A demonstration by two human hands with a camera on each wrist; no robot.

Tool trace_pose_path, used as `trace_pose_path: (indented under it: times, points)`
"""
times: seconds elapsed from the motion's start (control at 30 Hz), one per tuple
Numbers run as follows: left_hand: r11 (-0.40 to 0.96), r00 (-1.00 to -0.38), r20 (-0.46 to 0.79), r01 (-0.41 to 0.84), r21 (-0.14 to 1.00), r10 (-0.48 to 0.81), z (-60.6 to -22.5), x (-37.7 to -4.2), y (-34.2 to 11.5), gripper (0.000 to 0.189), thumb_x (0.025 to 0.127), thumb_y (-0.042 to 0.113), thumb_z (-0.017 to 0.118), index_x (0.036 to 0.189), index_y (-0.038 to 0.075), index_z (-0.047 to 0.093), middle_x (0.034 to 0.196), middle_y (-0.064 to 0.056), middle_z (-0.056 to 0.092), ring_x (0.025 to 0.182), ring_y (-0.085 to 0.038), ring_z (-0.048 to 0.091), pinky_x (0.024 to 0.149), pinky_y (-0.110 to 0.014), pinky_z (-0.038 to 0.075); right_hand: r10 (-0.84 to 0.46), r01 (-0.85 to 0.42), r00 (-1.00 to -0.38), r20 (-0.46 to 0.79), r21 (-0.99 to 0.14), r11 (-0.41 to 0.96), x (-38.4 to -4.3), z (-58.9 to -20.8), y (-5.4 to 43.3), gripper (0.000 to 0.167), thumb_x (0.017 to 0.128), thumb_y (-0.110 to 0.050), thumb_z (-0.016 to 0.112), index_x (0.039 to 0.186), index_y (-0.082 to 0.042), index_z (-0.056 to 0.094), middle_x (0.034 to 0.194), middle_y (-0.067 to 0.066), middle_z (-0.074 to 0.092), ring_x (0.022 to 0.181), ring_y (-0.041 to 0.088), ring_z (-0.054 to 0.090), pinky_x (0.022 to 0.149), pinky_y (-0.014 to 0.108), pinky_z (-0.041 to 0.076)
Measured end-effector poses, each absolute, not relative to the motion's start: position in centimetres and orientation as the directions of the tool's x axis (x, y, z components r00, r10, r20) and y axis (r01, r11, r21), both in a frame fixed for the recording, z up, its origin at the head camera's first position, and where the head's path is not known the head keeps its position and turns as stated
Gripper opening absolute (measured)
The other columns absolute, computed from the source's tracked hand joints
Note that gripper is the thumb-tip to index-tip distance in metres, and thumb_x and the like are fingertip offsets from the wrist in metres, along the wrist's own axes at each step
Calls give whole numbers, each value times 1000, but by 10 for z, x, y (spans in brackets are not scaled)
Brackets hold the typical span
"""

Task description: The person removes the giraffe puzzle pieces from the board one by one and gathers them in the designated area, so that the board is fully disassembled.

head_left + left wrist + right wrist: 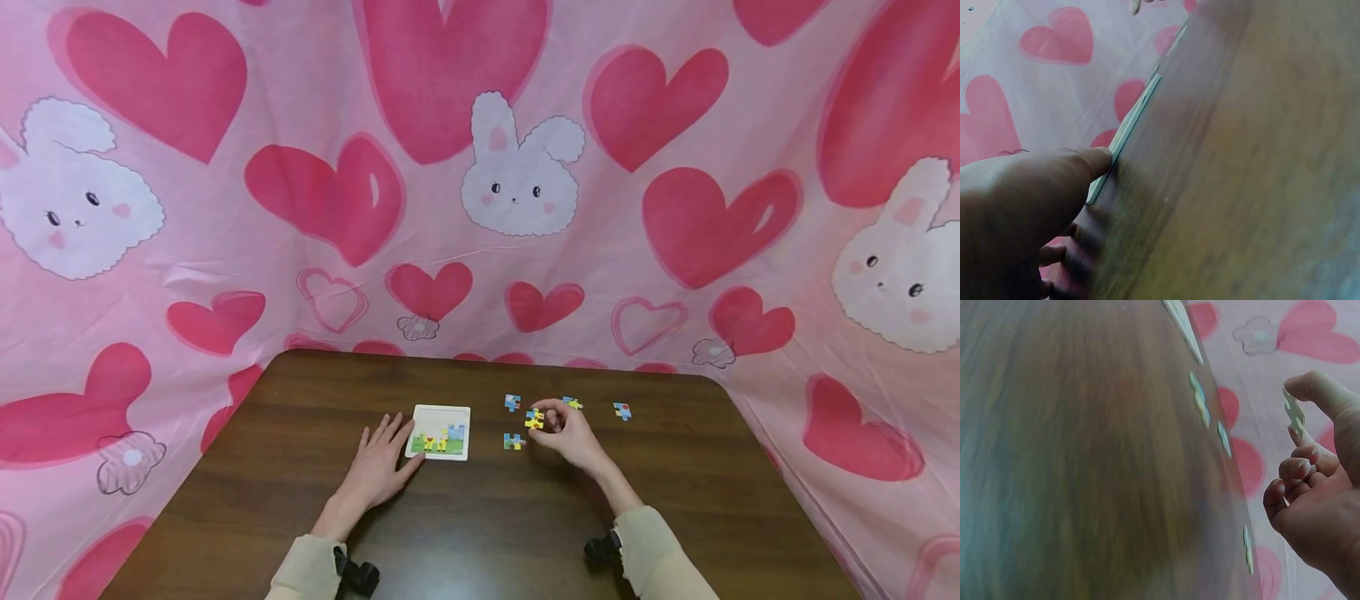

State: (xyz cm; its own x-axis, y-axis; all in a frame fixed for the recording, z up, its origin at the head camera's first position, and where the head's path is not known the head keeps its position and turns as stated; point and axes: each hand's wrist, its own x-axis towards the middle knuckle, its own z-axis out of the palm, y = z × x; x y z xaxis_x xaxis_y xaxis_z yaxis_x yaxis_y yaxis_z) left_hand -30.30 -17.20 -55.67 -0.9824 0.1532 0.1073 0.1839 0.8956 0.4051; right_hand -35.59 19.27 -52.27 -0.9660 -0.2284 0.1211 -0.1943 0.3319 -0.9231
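A yellow puzzle piece is pinched between the thumb and index finger of my right hand. In the right wrist view that puzzle piece is seen edge-on, raised above the table. My left hand lies with fingers spread at the left side of a white puzzle tray, its thumb touching the lower edge. Joined pieces with a green and yellow picture fill the tray's lower part; its upper part is bare. In the left wrist view the thumb presses on the tray's rim.
Loose puzzle pieces lie right of the tray: one blue piece at the back, one multicoloured piece nearer, a yellow piece behind the right hand, and a blue piece with red farther right. A pink heart-patterned cloth hangs behind the brown table.
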Motion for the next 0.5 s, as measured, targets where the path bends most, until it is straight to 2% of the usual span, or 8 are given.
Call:
trace_pose_path:
  times: [0.3, 0.5]
  points:
    - [897, -982, 105, 184, 401, 155, -557, -302, -172, 72, 105, 46, 71, 162, 6, 53, 173, -27, 43, 165, -50, 34, 131, -78, 22, -192, -185, -974, 122, -914, 360, -349, -528, 227, 42, 90, 2, 86, 129, 9, 69, 89, 5, 45, 80, 8, 41, 71, 22, 35]
    - [897, -982, 106, 188, 400, 158, -558, -303, -172, 73, 105, 47, 71, 162, 6, 53, 172, -27, 44, 165, -50, 34, 131, -78, 22, -185, -233, -969, 166, -866, 443, -351, -535, 244, 39, 89, 2, 87, 124, 8, 71, 88, 4, 49, 79, 6, 44, 72, 21, 37]
